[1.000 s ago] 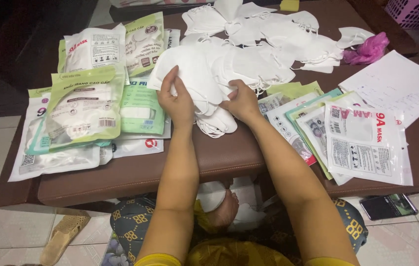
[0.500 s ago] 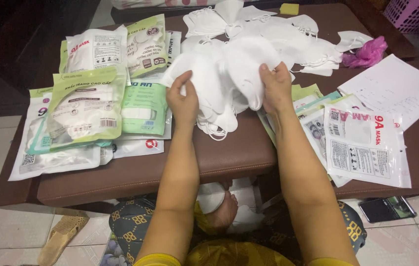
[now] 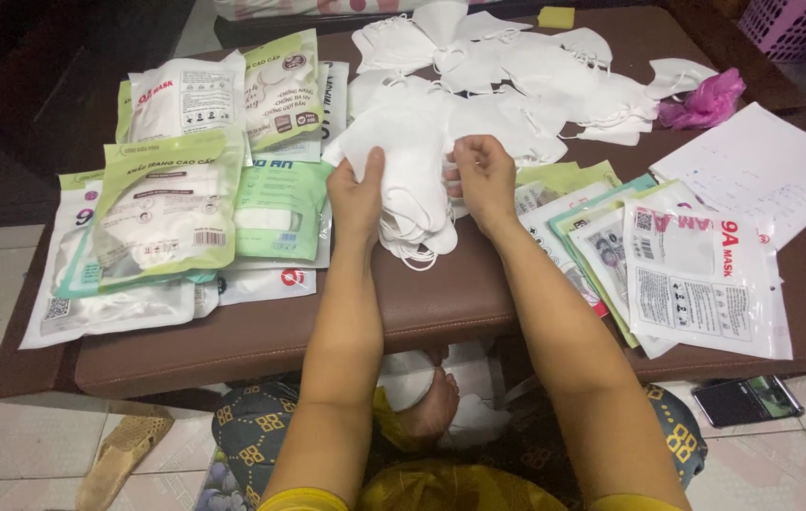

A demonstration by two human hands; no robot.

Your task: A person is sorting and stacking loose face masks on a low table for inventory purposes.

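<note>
The left hand [image 3: 357,194] and the right hand [image 3: 483,180] both grip a stack of white face masks [image 3: 410,189] over the middle of the brown bench [image 3: 261,336]. The left hand's fingers are closed on the stack's left edge, thumb on top. The right hand's fingers are pinched together on the stack's upper right edge. The stack's lower end, with its thin ear loops hanging out, rests on the bench just in front of the hands.

Behind the stack lies a loose pile of white masks [image 3: 535,76], spread across the far part of the bench. At the pile's right end sits a crumpled pink plastic bag [image 3: 706,99], touching the nearest mask. A small yellow block [image 3: 555,16] lies at the far edge.

To the left of the hands are filled mask packets [image 3: 161,213], green and white, overlapping one another. To the right lies a fan of flat empty packets [image 3: 696,274], reaching over the near edge of the bench. Beyond them is a white sheet of paper [image 3: 762,170].

On the tiled floor, a dark phone [image 3: 746,400] lies below the bench's right corner, and a tan sandal [image 3: 124,459] lies at lower left. A bare foot [image 3: 431,412] shows under the bench, among more white masks.
</note>
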